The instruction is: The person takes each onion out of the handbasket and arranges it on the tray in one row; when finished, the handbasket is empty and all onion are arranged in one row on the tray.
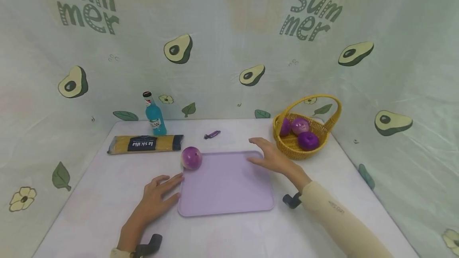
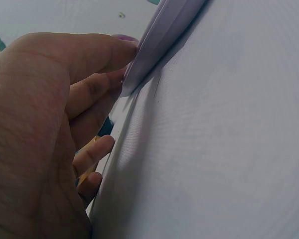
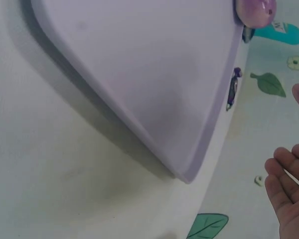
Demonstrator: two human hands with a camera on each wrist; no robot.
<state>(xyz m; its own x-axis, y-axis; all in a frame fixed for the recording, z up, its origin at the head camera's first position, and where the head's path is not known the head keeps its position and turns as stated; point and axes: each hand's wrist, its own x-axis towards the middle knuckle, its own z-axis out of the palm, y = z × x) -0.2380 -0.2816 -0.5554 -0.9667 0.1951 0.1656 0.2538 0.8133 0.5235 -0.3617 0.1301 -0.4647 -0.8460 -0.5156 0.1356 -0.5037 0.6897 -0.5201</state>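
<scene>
A light purple tray (image 1: 227,186) lies on the white table. On its far left corner rests a round purple fruit (image 1: 191,158) with a pale side. My left hand (image 1: 154,197) is at the tray's left edge, and the left wrist view shows the fingertips touching the rim (image 2: 148,50) without curling round it. Over the far right corner hovers my right hand (image 1: 274,158), thumb and fingers spread, holding nothing. It is close to a yellow wicker basket (image 1: 302,153) with several purple things inside, one round (image 1: 300,126) and one ring-shaped (image 1: 308,141).
At the back left, a blue bottle (image 1: 156,118) stands behind a pack of spaghetti (image 1: 145,144). A small purple wrapped candy (image 1: 212,134) lies beyond the tray. A printed curtain (image 1: 215,19) hangs behind the table.
</scene>
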